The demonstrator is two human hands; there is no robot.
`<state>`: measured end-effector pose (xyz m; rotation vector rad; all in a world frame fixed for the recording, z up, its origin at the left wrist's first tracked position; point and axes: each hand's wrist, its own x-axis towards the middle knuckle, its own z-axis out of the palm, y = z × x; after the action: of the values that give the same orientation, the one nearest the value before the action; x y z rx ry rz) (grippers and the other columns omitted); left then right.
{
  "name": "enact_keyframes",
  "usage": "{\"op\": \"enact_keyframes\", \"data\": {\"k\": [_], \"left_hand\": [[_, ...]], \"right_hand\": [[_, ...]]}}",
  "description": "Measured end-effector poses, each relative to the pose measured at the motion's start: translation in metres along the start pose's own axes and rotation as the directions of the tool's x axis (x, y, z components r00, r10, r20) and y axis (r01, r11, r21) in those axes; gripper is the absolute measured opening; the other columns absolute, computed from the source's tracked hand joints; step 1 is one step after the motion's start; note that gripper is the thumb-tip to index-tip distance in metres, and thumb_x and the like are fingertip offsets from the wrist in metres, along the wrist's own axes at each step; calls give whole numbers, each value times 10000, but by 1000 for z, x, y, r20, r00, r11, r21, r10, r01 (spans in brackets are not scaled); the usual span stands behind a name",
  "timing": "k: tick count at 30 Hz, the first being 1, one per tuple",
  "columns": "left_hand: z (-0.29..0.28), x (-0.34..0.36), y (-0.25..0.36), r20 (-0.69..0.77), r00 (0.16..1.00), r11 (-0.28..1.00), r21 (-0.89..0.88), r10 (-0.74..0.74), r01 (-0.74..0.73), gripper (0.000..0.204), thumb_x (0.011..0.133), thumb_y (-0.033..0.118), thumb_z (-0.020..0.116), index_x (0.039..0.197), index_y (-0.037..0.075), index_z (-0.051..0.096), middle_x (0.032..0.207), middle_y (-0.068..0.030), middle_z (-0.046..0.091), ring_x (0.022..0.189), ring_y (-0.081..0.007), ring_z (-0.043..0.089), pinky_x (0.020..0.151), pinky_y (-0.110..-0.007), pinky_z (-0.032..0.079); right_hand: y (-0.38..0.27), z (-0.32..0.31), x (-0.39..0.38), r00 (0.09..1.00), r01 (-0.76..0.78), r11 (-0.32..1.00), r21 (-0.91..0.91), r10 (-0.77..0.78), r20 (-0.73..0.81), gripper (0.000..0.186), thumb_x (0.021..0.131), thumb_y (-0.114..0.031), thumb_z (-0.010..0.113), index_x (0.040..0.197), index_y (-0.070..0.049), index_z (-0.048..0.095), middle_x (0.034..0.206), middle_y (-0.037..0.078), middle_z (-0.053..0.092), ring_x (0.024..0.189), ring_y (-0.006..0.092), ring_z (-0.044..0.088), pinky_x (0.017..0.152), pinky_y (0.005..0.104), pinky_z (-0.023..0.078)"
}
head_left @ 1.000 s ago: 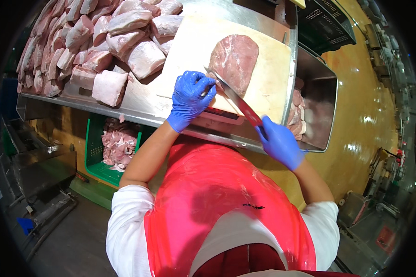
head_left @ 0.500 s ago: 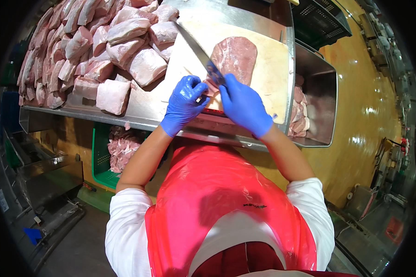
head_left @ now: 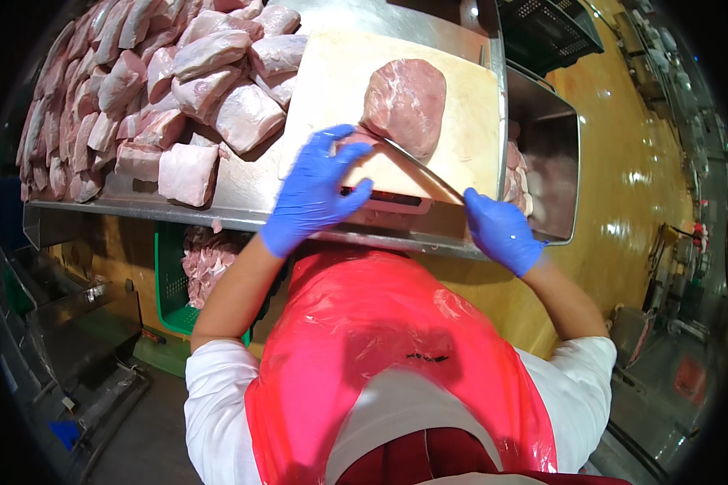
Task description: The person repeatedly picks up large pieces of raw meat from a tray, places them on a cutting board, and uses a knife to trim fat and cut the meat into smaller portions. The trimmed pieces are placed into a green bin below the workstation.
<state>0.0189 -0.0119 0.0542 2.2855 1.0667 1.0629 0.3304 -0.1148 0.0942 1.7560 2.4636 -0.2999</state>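
A thick boneless slab of pink meat [head_left: 407, 105] lies flat on the cream cutting board [head_left: 471, 97]. My right hand [head_left: 503, 233], in a blue glove, grips the handle of a knife [head_left: 423, 168] at the board's near right. The blade slants up and left, its tip by the slab's lower left edge. At that tip lies a small strip of meat [head_left: 359, 139]. My left hand [head_left: 311, 187], also blue-gloved, has its fingers spread, with fingertips touching or just beside this strip. The thumb stands apart, pointing right.
Many pale meat pieces [head_left: 241, 113] are heaped on the steel table [head_left: 239, 187] at left. A flat device with a red display [head_left: 396, 202] sits by the near edge. Below stands a green crate [head_left: 168, 279] of trimmings; right, a steel bin [head_left: 560, 174] holding meat; beyond, a black crate [head_left: 552, 36].
My right hand has moved right and toward me with the knife, so the blade now lies lower across the board. My left hand's fingers have spread from a curled pinch.
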Motion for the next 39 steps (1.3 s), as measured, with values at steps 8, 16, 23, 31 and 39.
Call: {"op": "enact_keyframes", "data": {"k": [8,16,23,31,39], "left_hand": [[24,12,-37,-171,985,978,204,5,31,197,747,105,743,925,81,662,954,-119,634,941,-316,601,839,-413,497],[-8,-22,3,40,999,982,-187,4,4,141,789,62,715,854,45,591,803,-117,601,771,-286,599,697,-399,496],[-94,-236,-96,-144,683,642,246,-716,726,160,857,21,652,1014,-9,652,903,-142,656,839,-249,661,785,-386,539],[27,92,18,248,882,909,14,401,-417,375,868,338,729,1216,200,712,1400,-102,588,1317,-331,536,1110,-467,416],[59,168,-79,612,782,783,541,-116,-307,434,976,444,494,1113,99,720,878,-162,722,774,-431,697,767,-536,561]], "right_hand": [[-20,-10,14,995,-60,989,137,48,87,168,890,-67,565,1040,-22,503,754,216,659,688,416,675,607,525,533],[-68,8,142,994,-17,947,322,50,-95,160,958,-113,521,1082,-11,515,805,255,664,778,463,658,663,551,515],[-22,-19,81,984,-124,785,608,174,-24,258,999,-265,549,1090,-23,554,814,271,677,824,475,666,709,545,514],[-1,-3,42,736,-103,119,988,677,-5,228,1021,-227,601,1101,-20,550,769,29,583,554,89,534,441,255,444],[-7,33,-21,649,-146,36,989,757,69,201,1032,-217,589,1125,-48,534,741,42,580,500,94,533,428,240,421]]}}
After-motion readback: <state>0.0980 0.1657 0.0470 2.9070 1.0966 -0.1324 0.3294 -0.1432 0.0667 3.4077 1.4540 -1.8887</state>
